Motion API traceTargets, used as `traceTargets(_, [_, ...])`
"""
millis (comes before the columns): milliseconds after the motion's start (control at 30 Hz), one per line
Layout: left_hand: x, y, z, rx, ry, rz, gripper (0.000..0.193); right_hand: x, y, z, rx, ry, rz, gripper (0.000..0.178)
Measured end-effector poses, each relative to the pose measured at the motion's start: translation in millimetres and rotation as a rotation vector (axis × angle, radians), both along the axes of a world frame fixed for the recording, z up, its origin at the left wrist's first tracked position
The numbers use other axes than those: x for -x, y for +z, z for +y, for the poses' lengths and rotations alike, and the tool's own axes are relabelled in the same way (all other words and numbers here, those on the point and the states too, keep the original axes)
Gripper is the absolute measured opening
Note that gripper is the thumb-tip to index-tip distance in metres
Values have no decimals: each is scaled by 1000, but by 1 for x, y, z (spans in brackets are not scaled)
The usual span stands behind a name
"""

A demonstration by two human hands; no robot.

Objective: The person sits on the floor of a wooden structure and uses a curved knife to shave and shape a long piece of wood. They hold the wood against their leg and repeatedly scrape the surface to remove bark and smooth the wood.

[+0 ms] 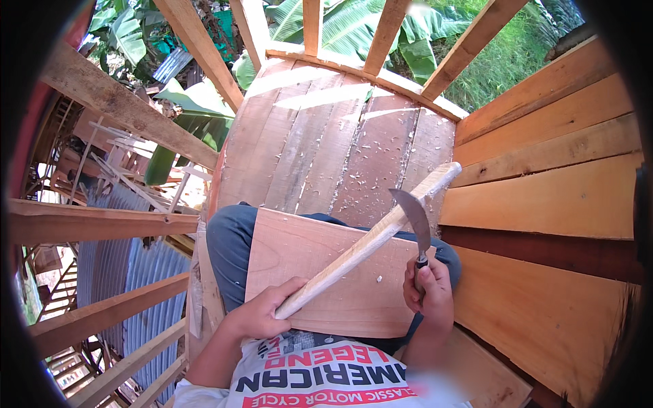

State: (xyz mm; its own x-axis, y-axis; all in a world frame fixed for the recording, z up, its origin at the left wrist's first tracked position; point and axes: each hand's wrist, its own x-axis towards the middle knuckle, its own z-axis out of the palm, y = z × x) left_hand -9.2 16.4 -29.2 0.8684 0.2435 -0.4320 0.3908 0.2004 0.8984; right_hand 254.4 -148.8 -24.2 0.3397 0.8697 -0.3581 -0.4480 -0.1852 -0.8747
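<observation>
The person in front of me wore a white T-shirt (272,353) printed across the chest with big block letters (333,376), some black and some red, over a red band (306,402) carrying smaller pale lettering. A dark grey patch of print sat higher up. The trousers (230,248) were dull blue, smooth over rounded knees, and the hands (435,289) and forearms (216,353) were bare.

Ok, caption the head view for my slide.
Right hand with curved knife, left hand gripping a pale stick slanted over a wooden lap board.
</observation>
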Motion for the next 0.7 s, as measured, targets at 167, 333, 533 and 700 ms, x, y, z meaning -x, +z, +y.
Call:
traceTargets(167, [-4, 2, 5, 72, -10, 28, 66, 0, 2, 6, 5, -37, -52, 40])
traceTargets(333, [-3, -2, 6, 68, -33, 5, 69, -4, -8, 2, 16, 37, -247, 36])
traceTargets(533, [7, -4, 9, -50, -120, -46, 74, -15, -16, 2, -74, -420, 8, 37])
traceTargets(700, [20, -29, -4, -109, -49, -203, 77, -12, -8, 0, -90, -460, -20, 37])
